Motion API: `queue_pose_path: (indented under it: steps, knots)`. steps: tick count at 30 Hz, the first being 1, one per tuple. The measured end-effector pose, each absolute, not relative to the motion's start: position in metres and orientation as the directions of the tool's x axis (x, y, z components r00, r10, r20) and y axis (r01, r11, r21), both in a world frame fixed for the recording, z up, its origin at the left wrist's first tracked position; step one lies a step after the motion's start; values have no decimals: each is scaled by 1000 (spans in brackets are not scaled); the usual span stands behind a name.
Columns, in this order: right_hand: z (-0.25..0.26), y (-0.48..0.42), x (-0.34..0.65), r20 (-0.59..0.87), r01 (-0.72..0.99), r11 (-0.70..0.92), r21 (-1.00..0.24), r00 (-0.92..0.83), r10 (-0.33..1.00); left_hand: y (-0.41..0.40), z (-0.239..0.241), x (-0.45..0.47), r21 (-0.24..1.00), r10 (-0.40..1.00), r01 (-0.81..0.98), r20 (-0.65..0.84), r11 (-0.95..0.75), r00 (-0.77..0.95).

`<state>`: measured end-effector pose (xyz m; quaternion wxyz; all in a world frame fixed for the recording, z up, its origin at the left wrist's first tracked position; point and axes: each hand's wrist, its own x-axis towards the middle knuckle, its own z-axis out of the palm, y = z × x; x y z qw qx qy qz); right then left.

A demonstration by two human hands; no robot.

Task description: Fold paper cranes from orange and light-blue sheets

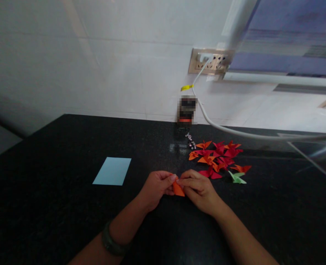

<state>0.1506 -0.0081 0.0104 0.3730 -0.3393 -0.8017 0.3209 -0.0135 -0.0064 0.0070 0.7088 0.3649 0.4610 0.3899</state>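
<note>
A small folded piece of orange paper (179, 189) is held between both hands, just above the dark counter. My left hand (159, 187) pinches its left side, with the thumb on top. From the right, the fingertips of my right hand (197, 187) press on its upper edge. Part of the paper is covered by the fingers. Beyond my right hand lies a group of red and orange folded paper cranes (218, 156), with one pale green paper crane (237, 177) at its near right.
A stack or sheet of light blue paper (112, 171) lies on the black counter (55, 206) at left. Against the wall stands a blurred-out dark object (187, 111) with a beaded strand (190, 141). A white cable (229, 130) runs from the wall socket (209, 62) across the right.
</note>
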Motion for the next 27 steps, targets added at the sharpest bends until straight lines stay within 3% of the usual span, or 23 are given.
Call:
queue_pose_path:
  steps: [4, 6, 9, 15, 21, 27]
  knots:
    - [11, -10, 143, 256, 240, 344, -908, -334, 907, -7, 8, -13, 900, 905, -178, -354, 398, 233]
    - [8, -10, 138, 73, 173, 109, -979, -200, 977, -7, 8, -14, 924, 925, -153, -317, 351, 211]
    - [1, -10, 133, -141, 140, -110, -984, -236, 962, -7, 8, -13, 967, 957, -76, -224, 241, 185]
    - [-5, -12, 133, -106, 260, -12, -966, -350, 931, -8, 5, -12, 994, 981, 25, -106, 103, 160]
    - [-4, -14, 132, 3, 357, 111, -927, -290, 957, -7, -2, -12, 991, 995, 105, -91, 85, 51]
    - [-12, -13, 131, -9, 298, 47, -953, -182, 983, -7, 1, -12, 979, 990, 156, -137, 130, 34]
